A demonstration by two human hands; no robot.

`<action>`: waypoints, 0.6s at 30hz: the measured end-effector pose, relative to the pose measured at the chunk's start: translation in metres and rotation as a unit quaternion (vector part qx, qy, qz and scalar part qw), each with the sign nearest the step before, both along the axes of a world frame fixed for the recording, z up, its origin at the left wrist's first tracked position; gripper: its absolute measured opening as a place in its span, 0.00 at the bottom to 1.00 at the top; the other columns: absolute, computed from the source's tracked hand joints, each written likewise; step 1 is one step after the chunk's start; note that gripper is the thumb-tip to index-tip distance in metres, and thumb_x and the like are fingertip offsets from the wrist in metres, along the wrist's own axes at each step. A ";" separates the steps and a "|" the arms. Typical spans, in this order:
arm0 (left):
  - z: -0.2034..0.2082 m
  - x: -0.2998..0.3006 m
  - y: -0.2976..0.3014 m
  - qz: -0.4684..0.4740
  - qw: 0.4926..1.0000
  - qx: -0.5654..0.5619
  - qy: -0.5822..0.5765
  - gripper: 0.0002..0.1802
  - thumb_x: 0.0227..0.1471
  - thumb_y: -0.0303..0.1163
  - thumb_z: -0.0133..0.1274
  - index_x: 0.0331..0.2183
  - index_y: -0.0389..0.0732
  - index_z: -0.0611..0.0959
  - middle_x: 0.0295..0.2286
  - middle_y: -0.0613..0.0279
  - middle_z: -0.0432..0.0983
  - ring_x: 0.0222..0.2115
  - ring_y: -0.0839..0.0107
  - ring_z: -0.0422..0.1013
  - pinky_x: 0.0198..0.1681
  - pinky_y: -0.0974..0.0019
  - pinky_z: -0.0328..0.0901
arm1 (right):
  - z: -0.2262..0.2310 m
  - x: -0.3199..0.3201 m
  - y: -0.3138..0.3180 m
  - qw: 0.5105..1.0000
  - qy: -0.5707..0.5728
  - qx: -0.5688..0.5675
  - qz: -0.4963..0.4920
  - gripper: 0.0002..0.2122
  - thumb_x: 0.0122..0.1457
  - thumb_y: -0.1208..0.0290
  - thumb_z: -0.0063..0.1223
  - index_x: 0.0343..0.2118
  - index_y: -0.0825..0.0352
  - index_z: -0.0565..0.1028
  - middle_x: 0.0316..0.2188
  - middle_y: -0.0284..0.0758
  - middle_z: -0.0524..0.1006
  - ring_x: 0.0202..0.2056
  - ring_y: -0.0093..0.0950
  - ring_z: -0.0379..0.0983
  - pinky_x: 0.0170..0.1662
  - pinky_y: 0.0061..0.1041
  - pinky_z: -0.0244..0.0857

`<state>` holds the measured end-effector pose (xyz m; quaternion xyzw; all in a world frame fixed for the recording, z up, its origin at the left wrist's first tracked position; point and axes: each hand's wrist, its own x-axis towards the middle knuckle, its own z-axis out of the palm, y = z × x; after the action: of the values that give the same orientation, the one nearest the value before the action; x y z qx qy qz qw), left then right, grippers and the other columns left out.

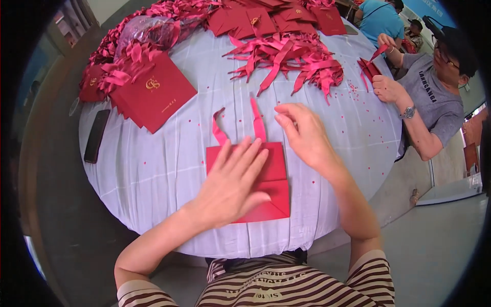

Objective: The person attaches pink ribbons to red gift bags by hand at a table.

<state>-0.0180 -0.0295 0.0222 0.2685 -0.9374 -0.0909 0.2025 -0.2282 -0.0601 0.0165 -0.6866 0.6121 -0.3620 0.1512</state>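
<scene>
A red paper bag (276, 197) lies flat in front of me on the cloth-covered table. Two pink ribbon ends (258, 123) stick out past its far edge. My left hand (230, 181) rests on the bag with its fingers spread, covering much of its left side. Just right of the bag's far corner, my right hand (307, 134) hovers with bent fingers. Its thumb and forefinger are a little apart, and nothing shows between them.
Stacked red bags (158, 92) with ribbon handles lie at the left, near a black phone (96, 136). Loose pink ribbons (294, 61) and more red bags (276, 19) lie at the back. Across the right edge, a person (434, 97) handles a red bag and ribbon.
</scene>
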 end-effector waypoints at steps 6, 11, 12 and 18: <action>-0.018 0.004 0.009 -0.019 0.996 0.050 -0.076 0.46 0.52 0.56 0.45 0.58 0.28 0.57 0.58 0.36 0.49 0.61 0.43 0.44 0.62 0.42 0.37 | -0.010 0.011 -0.006 0.990 0.023 -0.069 0.120 0.09 0.56 0.76 0.51 0.40 0.70 0.74 0.34 0.41 0.73 0.35 0.37 0.71 0.39 0.29 0.66; -0.020 0.003 0.017 -0.022 0.995 0.064 -0.078 0.48 0.52 0.60 0.42 0.59 0.30 0.56 0.58 0.38 0.48 0.61 0.42 0.44 0.62 0.40 0.35 | -0.004 0.026 -0.011 0.977 0.110 -0.156 0.091 0.11 0.52 0.72 0.56 0.38 0.68 0.76 0.32 0.40 0.72 0.41 0.37 0.67 0.45 0.32 0.62; -0.021 0.003 0.017 -0.027 0.995 0.059 -0.080 0.48 0.52 0.60 0.42 0.58 0.29 0.57 0.57 0.38 0.51 0.60 0.42 0.45 0.62 0.40 0.36 | 0.000 0.035 -0.011 0.978 0.112 -0.153 0.090 0.11 0.52 0.72 0.56 0.38 0.68 0.76 0.32 0.40 0.72 0.41 0.37 0.67 0.45 0.32 0.62; -0.020 0.005 0.018 -0.043 0.994 0.081 -0.061 0.47 0.52 0.60 0.43 0.57 0.26 0.58 0.56 0.40 0.55 0.59 0.46 0.48 0.62 0.42 0.37 | -0.014 0.092 -0.039 0.981 0.114 -0.023 0.157 0.12 0.48 0.66 0.61 0.29 0.70 0.76 0.29 0.40 0.74 0.36 0.37 0.70 0.41 0.32 0.64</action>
<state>-0.0131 -0.0120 0.0021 0.2486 -0.9482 -0.1586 0.1186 -0.1366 -0.0995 0.0029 -0.8140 0.5017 -0.2670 0.1197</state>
